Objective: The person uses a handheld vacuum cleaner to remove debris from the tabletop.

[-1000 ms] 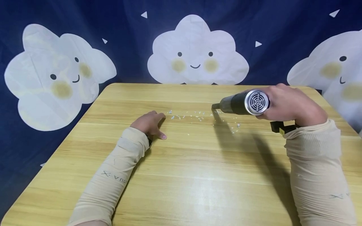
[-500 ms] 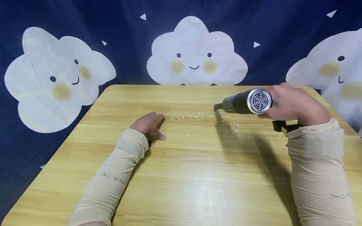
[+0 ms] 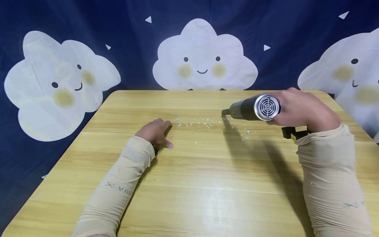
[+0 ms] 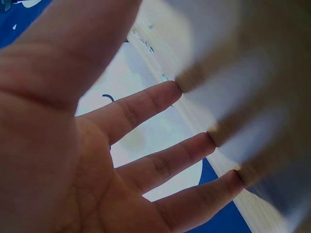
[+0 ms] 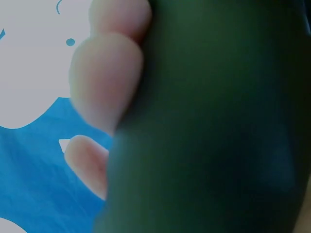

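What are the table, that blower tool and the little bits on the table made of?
The table looks like pale wood or wood-look laminate: plank grain, soft sheen. The blower in the right hand has a dark matt body, likely plastic, and a shiny metal-looking rear grille. The white bits may be paper or foam; too small to tell.

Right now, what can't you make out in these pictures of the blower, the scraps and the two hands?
- Blower: fills the right wrist view as a dark blur; nozzle and switch hidden.
- Right hand: in the head view its fingers are hidden behind the blower body.
- Scraps: too small to tell what they are made of.
- Left hand: the tabletop beyond it is blurred.
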`<state>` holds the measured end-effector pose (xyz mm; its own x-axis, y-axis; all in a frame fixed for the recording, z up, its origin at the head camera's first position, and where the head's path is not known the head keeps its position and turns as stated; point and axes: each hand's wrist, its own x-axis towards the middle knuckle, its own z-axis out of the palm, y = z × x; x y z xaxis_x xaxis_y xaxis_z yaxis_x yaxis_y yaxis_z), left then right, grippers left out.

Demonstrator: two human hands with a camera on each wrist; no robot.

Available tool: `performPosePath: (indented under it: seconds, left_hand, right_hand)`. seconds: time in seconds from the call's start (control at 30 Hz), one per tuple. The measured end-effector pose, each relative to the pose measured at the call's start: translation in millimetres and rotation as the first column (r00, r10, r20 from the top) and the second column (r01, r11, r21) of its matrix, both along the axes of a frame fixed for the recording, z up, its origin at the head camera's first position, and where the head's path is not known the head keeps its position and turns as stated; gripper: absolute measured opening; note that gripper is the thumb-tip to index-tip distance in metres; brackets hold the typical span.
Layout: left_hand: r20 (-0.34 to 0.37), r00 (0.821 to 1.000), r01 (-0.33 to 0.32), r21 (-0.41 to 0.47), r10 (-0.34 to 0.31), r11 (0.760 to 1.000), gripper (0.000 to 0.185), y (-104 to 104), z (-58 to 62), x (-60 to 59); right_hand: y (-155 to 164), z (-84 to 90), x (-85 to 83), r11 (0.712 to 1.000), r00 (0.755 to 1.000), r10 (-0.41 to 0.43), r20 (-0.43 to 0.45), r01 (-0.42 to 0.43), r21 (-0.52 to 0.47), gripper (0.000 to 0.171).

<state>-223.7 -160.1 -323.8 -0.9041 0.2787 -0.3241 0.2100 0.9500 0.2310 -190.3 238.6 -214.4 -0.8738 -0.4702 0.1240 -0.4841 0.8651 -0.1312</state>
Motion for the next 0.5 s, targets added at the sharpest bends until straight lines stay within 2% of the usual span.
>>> performPosePath:
  seconds: [0.27,0.5]
  left_hand:
    - [-0.003,1.000,0.000,0.016,0.000,1.000,0.089,0,-0.2,0.7]
    - [-0.006,1.000,-0.002,0.015,0.002,1.000,0.090,-1,-0.1,1.0]
  right_hand:
    - [-2,-0.9,-1.0,1.000,1.000,0.015,0.002,-0.015,0.007,0.043]
    - [7,3.7,7.2,0.999,0.999,0.013,0.030,-0.012,-0.037,0.039]
